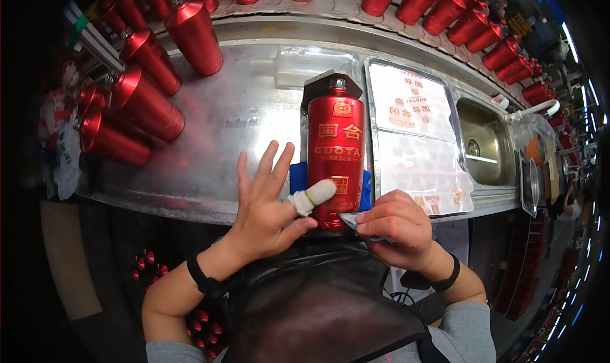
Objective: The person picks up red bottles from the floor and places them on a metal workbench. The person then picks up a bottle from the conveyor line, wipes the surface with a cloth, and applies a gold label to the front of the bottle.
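Observation:
A red metallic bottle (337, 134) with gold markings lies in front of me, its neck pointing away, in a dark cradle (324, 81) with blue pads (297, 177). My left hand (267, 204) is open at its left side, fingers spread. The index finger wears a white cover (316, 196) with a yellow-green band and rests on the lower part of the bottle. The thumb is close to the bottle's near end. At the lower right corner of the bottle, my right hand (397, 226) pinches a small piece of greyish film (349, 220).
On the right, a metal tray (370, 109) carries sheets of gold decals (413, 109). Beyond it is a sink (486, 141) with a white faucet (540, 107). Several red bottles (147, 106) stand at the left of the metal table (210, 121). More bottles (419, 2) line a conveyor (337, 0) at the back.

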`<action>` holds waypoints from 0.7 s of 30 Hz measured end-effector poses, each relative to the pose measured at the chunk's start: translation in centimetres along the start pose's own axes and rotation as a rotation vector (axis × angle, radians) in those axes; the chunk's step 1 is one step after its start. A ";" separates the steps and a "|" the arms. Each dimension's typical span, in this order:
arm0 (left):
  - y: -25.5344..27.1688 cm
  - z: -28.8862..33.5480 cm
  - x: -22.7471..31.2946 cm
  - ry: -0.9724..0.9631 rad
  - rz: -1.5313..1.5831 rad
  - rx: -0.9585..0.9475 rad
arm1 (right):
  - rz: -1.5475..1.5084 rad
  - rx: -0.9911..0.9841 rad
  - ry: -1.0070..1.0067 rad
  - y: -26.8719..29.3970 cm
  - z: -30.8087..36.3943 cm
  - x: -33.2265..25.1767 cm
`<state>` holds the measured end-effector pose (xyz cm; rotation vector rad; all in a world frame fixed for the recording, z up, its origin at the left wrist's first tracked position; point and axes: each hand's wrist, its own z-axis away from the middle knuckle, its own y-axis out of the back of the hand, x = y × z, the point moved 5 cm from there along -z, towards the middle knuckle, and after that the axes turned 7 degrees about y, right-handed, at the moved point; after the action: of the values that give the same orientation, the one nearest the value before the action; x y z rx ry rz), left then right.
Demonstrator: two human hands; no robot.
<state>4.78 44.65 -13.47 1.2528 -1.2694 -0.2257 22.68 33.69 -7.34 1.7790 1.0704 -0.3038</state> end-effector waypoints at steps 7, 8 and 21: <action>0.3 -2.7 1.5 -0.075 -0.022 0.061 | -0.005 -0.018 -0.032 0.1 -0.3 -0.2; 0.3 -2.5 1.6 -0.089 -0.038 0.049 | -0.001 -0.018 -0.034 0.1 -0.3 -0.2; -1.0 2.0 -0.5 0.033 0.094 -0.026 | 0.073 0.157 -0.084 1.1 -2.4 -0.5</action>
<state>3.46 43.50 -14.99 1.1675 -1.2898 -0.1525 22.65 35.35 -5.25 1.9223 0.9416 -0.4240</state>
